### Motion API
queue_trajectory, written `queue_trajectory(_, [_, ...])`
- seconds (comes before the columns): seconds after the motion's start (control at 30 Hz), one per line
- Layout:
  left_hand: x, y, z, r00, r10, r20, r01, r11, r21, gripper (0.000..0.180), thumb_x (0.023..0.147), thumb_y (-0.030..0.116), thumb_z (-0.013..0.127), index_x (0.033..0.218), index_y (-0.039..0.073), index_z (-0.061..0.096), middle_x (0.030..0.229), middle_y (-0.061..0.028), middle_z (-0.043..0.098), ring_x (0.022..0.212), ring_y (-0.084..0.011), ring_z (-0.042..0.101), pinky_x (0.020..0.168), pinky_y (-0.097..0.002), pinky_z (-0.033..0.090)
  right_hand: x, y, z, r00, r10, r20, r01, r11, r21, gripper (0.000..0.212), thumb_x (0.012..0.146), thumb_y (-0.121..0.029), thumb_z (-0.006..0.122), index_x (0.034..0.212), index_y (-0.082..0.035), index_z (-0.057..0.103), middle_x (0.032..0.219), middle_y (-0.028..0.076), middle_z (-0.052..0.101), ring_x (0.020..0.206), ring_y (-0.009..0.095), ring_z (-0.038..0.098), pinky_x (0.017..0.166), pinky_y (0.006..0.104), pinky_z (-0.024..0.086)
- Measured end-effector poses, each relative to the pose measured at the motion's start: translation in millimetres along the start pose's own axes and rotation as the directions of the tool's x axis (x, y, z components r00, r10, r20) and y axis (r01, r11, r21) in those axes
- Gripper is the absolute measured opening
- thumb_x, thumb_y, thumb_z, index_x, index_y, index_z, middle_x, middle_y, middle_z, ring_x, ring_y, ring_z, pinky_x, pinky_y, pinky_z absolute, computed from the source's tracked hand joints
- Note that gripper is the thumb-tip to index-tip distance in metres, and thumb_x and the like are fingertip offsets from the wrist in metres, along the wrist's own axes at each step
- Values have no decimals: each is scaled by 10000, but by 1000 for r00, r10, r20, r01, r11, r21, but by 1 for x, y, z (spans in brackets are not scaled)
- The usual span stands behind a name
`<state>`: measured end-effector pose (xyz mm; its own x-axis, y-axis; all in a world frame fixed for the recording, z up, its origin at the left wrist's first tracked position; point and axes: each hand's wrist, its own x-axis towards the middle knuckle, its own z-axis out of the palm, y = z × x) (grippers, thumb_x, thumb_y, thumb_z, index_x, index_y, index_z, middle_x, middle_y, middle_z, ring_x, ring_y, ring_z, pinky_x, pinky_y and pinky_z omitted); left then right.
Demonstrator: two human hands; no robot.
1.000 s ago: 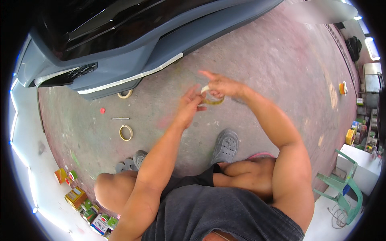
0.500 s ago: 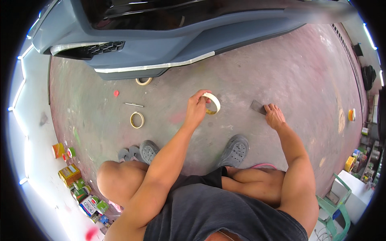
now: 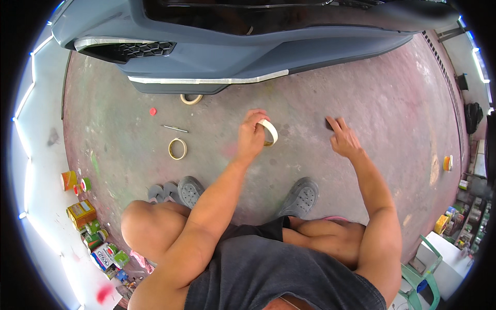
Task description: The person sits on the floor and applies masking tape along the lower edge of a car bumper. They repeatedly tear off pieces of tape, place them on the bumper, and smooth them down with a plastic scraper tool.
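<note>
My left hand is closed on the rim of a roll of cream masking tape, which hangs upright above the floor. Off to the right, my right hand grips a small dark flat piece; only its edge shows past the fingers. Beyond both hands stands a blue-grey car bumper with a black mesh opening. A pale strip of masking tape runs along its lower edge. Neither hand touches the bumper.
On the floor to the left lie a second tape roll, a slim metal pen-like tool and a red disc. Another tape roll sits partly under the bumper. Paint cans line the left wall; a green chair stands at right.
My right hand has turned and risen slightly, so the flat piece, earlier seen broadside, is now mostly hidden. The left hand still holds the roll. The whole view has shifted a little.
</note>
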<state>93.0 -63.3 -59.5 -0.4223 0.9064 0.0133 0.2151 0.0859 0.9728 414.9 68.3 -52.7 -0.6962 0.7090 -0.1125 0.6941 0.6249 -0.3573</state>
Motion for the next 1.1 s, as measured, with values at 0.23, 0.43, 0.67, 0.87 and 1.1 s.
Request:
queue_trajectory(0.23, [17, 18, -16, 911, 407, 69, -404, 842, 357, 155, 762, -114, 589, 845, -17, 677, 1552, -140, 519, 1023, -316, 673, 825, -420, 579, 106, -75, -63, 902, -401, -157, 383, 914, -133, 623, 849, -91, 636, 1447, -263, 602, 1195, 90, 603, 997, 304, 685, 837, 430, 602])
queue_trajectory(0.43, [46, 23, -31, 862, 454, 225, -478, 581, 660, 60, 733, -38, 675, 750, 18, 666, 1630, -79, 451, 887, -257, 653, 746, -399, 592, 135, -93, -72, 908, -409, -86, 389, 902, -186, 574, 866, -109, 664, 1418, -263, 633, 1224, 65, 607, 1055, 281, 687, 893, 421, 607])
queue_trajectory(0.67, [50, 18, -40, 867, 399, 298, -473, 477, 741, 27, 760, 24, 698, 748, 45, 685, 1602, -67, 495, 872, -224, 673, 763, -383, 597, 145, -103, -71, 914, -395, -89, 371, 904, -211, 560, 854, -96, 633, 1389, -259, 662, 1228, 25, 614, 1055, 254, 689, 893, 406, 606])
queue_trajectory(0.87, [49, 14, -38, 868, 394, 302, -469, 455, 757, 21, 757, 36, 712, 757, 39, 691, 1574, -103, 524, 846, -225, 680, 773, -374, 594, 149, -107, -71, 918, -393, -52, 373, 900, -225, 561, 862, -102, 629, 1397, -266, 656, 1225, 24, 612, 1074, 250, 682, 918, 398, 599])
queue_trajectory(1.1, [49, 17, -39, 842, 424, 334, -510, 420, 751, 44, 732, 47, 719, 772, 32, 710, 1522, -141, 570, 876, -228, 684, 783, -370, 588, 150, -106, -70, 918, -388, -80, 363, 906, -217, 559, 855, -93, 628, 1388, -256, 667, 1209, 27, 611, 1084, 247, 676, 928, 397, 595])
